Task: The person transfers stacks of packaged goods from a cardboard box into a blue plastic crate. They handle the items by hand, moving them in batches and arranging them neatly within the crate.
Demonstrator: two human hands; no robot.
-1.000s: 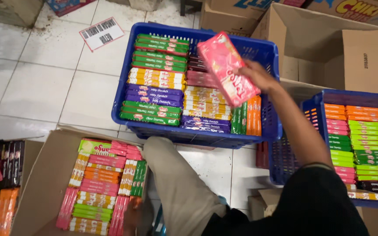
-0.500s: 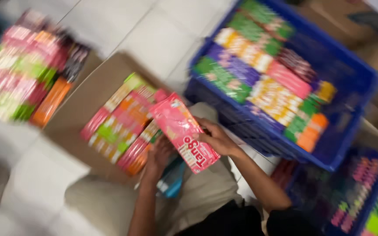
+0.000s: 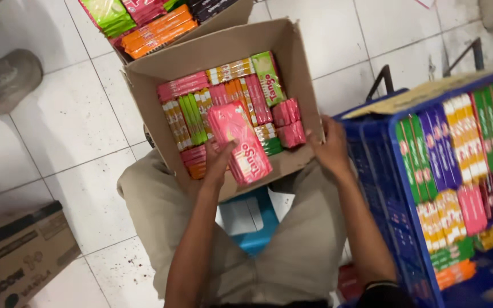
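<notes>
Left hand (image 3: 219,162) grips a pink packet (image 3: 239,142) over the cardboard box (image 3: 212,54); right hand (image 3: 331,149) clasps its five o'clock edge. Tilted on the lap, the box could tip, spilling packets.

The brown cardboard box (image 3: 292,63) holds pink, green and orange packets in rows, with one bright pink packet (image 3: 239,142) lettered in white above them. Right of the box stands a blue crate (image 3: 397,171) striped with green, purple, yellow and pink packs.
</notes>
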